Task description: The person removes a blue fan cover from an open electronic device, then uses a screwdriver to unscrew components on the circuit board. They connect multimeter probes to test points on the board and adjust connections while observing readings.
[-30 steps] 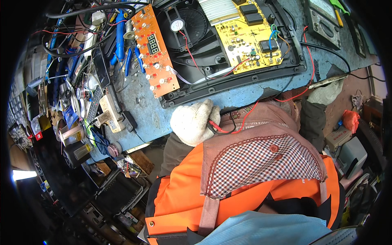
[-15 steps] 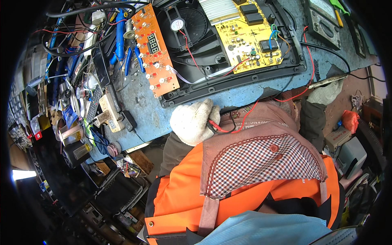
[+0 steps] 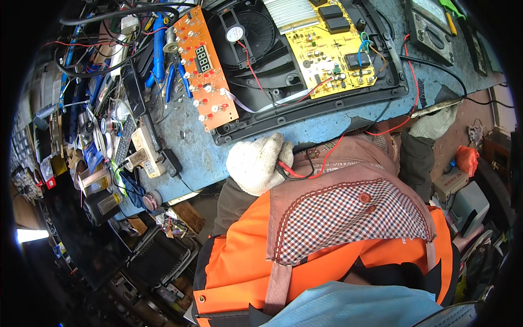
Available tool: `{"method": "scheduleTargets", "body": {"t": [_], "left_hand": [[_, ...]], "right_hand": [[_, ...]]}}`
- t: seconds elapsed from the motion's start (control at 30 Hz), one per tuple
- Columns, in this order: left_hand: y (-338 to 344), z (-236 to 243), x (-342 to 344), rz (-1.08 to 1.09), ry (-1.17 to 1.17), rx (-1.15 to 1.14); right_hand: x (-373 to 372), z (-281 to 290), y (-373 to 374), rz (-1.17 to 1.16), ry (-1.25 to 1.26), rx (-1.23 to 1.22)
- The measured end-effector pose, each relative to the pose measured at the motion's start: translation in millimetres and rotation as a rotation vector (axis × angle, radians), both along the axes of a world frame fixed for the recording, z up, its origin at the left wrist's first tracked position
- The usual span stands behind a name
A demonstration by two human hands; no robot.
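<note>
While left hand (image 3: 256, 164) grips red probe (image 3: 289, 171) at near edge of blue table (image 3: 202, 153), slack red lead (image 3: 328, 159), if caught on apron (image 3: 332, 191), could tug meter (image 3: 433, 41), far right. Right hand (image 3: 437, 122) off near edge, right: grip I cannot tell. Yellow board (image 3: 333, 50) lies far.

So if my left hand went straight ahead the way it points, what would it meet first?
Probably the near rim of the black casing, just beyond your left hand. Depth is unclear: if the hand sits low, the bench edge could come first.
</note>
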State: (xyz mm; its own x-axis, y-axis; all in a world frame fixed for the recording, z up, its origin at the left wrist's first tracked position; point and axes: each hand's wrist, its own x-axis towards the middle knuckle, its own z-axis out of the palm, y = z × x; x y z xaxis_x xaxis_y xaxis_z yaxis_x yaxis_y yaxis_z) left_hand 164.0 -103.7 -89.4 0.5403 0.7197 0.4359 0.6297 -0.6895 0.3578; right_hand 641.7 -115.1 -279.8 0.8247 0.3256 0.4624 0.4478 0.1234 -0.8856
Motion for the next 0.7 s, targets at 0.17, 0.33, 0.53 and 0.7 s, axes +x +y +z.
{"method": "scheduleTargets", "body": {"t": [0.17, 0.33, 0.53, 0.7], "left_hand": [[0, -2, 1, 0.007, -0.004, 0.025], [-2, -2, 1, 0.014, 0.009, 0.012], [0, -3, 1, -0.003, -0.006, 0.037], [0, -3, 1, -0.007, -0.014, 0.031]], "right_hand": [[10, -10, -3, 0.044, -0.055, -0.005], [16, -12, -5, 0.021, -0.187, -0.136], [-2, 5, 1, 0.058, 0.039, 0.016], [3, 0, 0, 0.106, 0.101, 0.089]]}}
